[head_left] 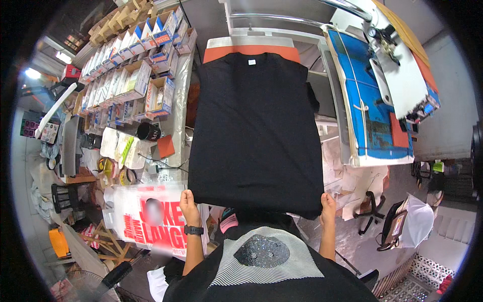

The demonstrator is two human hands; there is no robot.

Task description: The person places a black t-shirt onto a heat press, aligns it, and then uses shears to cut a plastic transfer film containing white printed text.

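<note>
Two Hands on a Black Shirt

Both the left hand (189, 205) and right hand (327, 203) seem to pinch the black shirt (256, 136) hem, mid-frame on the orange board (251, 50). An uneven tug could leave it crooked.

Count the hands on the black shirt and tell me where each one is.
2. The left hand grips the bottom-left corner of the black shirt; the right hand grips its bottom-right corner. No others show.
</note>
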